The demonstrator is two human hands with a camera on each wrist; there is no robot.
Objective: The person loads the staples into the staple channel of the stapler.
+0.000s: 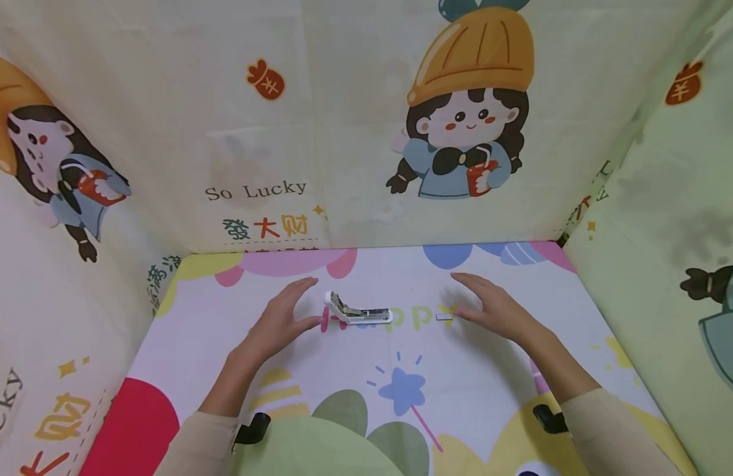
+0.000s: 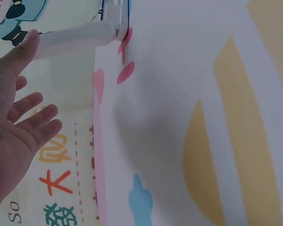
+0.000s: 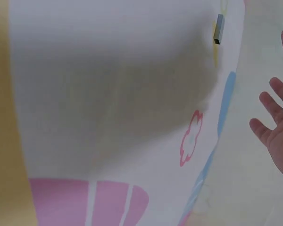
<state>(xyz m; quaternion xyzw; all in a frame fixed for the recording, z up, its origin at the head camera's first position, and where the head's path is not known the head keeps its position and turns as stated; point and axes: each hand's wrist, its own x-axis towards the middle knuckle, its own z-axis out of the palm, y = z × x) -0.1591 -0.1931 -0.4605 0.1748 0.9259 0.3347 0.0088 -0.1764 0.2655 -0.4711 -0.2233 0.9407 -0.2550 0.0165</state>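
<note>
A white stapler (image 1: pixel 360 316) lies on the printed tabletop with its top arm swung up at the left end, baring the metal magazine. To its left hovers my left hand (image 1: pixel 281 318), fingers spread and holding nothing. In the left wrist view the raised arm of the stapler (image 2: pixel 80 37) shows beyond the thumb. A short strip of staples (image 1: pixel 444 317) rests to the right of the stapler. My right hand (image 1: pixel 496 308) is just right of that strip, fingers extended, with nothing in it. The right wrist view shows the staple strip (image 3: pixel 219 29) apart from the fingers.
A patterned cloth (image 1: pixel 396 370) with cartoon prints covers the table. Printed fabric walls (image 1: pixel 343 145) stand behind and on both sides. A black strap-like piece (image 1: pixel 253 428) sits at the left wrist, and another black piece (image 1: pixel 549 419) at the right wrist.
</note>
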